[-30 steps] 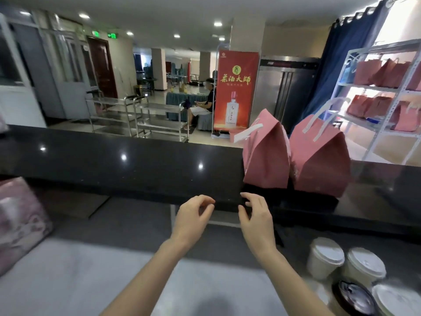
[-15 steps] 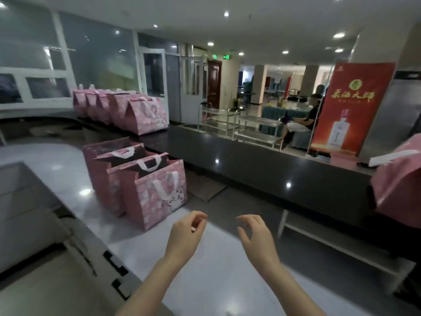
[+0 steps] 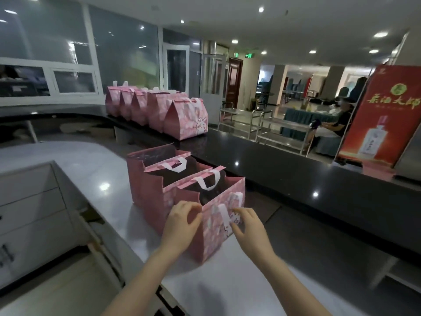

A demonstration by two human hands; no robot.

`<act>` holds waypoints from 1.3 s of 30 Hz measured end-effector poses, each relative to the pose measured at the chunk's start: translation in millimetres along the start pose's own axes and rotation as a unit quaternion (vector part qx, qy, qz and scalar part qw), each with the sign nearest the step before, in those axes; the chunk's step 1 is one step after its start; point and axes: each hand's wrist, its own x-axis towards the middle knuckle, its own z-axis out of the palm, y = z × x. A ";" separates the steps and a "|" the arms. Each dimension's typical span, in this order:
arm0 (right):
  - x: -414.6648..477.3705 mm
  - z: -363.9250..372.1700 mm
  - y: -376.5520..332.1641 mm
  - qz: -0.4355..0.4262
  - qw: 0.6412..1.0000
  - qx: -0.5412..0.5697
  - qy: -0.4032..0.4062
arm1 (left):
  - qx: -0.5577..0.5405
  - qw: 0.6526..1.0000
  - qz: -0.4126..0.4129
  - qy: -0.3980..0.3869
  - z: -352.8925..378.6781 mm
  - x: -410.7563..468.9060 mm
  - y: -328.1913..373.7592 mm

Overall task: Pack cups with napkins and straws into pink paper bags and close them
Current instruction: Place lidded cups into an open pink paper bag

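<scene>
White worktop point(image 3: 102, 179) bears the open pink bag point(image 3: 216, 242) between both hands, left fingers point(image 3: 184, 206) gripping its near corner, right fingers point(image 3: 245, 213) bent against its front, hold unclear.

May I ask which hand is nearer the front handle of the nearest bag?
Right. The right hand touches the nearest bag just beside the handle; the left hand grips its corner, further left.

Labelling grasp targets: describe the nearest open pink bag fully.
The nearest pink bag looks like paper, with paler blotches, a white ribbon handle and a white cat print on its front. Top open, inside dark. It stands upright on the white counter, frontmost of three open bags. The left hand grips its top corner; the right hand touches its front by the handle.
</scene>
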 end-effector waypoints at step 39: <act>-99.6 -98.9 65.3 0.076 0.949 -0.277 0.132 | -0.027 0.971 0.134 -0.195 117.0 -5.1 73.2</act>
